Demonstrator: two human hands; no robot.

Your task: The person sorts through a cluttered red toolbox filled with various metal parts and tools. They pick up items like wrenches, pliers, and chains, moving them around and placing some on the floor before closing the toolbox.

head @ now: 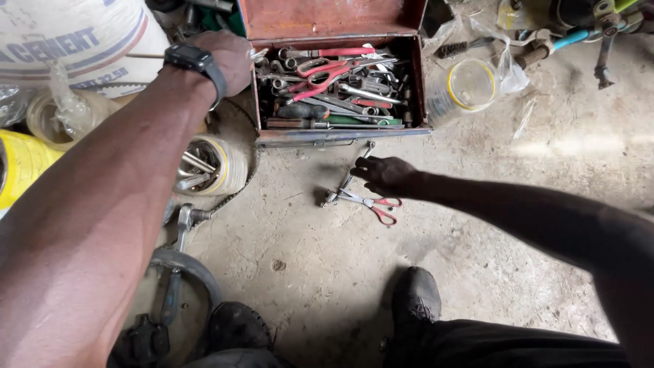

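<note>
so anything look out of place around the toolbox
Yes: red-handled pliers and a wrench lie on the bare floor in front of the open toolbox, under the right hand. The tools inside are heaped in a jumble.

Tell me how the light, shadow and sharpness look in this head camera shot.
Head view: daylight leaves a pale glare patch on the concrete floor; the right hand is dark and underexposed above the red-handled pliers; the open toolbox interior is sharp; the left hand and forearm loom large, stretched by the wide lens; deep shadow covers the bottom edge.
</note>
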